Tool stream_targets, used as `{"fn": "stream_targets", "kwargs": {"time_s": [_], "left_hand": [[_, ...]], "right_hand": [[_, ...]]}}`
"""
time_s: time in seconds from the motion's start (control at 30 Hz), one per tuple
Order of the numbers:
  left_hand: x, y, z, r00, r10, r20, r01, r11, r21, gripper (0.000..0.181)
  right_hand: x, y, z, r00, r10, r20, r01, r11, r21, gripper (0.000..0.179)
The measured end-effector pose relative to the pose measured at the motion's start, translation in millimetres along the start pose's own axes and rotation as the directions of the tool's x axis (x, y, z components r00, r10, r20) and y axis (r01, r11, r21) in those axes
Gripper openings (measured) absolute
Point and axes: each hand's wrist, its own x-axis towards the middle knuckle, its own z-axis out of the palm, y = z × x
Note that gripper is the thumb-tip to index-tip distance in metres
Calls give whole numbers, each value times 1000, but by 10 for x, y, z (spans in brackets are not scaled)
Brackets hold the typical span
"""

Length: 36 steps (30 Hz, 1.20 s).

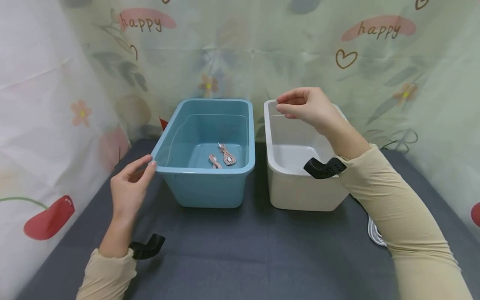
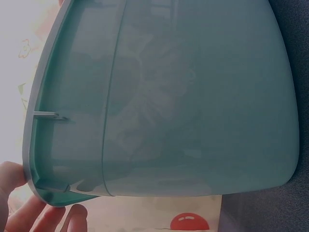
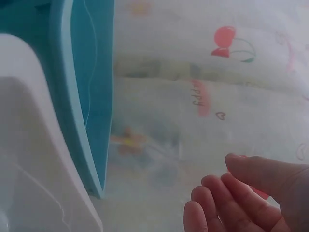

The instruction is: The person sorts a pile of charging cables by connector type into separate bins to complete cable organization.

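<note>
My left hand (image 1: 129,187) is at the near left corner of a blue plastic bin (image 1: 204,187) and pinches its rim. In the left wrist view the thumb lies on one side of the rim (image 2: 30,145) and the fingers on the other. Two pinkish coiled cables (image 1: 227,156) lie on the bin's floor. Above the white bin (image 1: 303,193) hovers my right hand (image 1: 309,106), fingers loosely bent, with nothing visible between them. The right wrist view also shows this hand (image 3: 251,193) holding nothing.
Coiled white cable (image 1: 375,233) lies on the dark cloth (image 1: 225,258) at the right, partly behind the right sleeve. A printed curtain (image 1: 247,50) hangs close behind both bins and along the sides. A narrow gap separates the bins.
</note>
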Motion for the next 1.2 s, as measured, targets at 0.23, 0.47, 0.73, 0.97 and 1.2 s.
{"fn": "stream_targets", "kwargs": {"time_s": [0.23,0.47,0.73,0.97,1.2], "left_hand": [[-1,2,-11,1000,-11,-1,11,1000,0,34],[-3,3,0,1000,-11,-3,11,1000,-3,34],[-6,6,-8,1000,-15,0,15,1000,0,34],[2,8,-11,1000,-8,-6,8,1000,6,34],[-1,22,-5,1000,-10,-2,10,1000,3,34]], "right_hand": [[-312,207,-161,999,-42,-13,43,998,42,29],[-588,488,-300,998,-44,-40,48,995,83,18],[-868,810,-435,996,-5,-94,17,992,128,18],[-1103,1053,-536,988,5,-153,23,983,180,22],[-1340,1332,-666,978,-28,-205,95,939,329,24]]}}
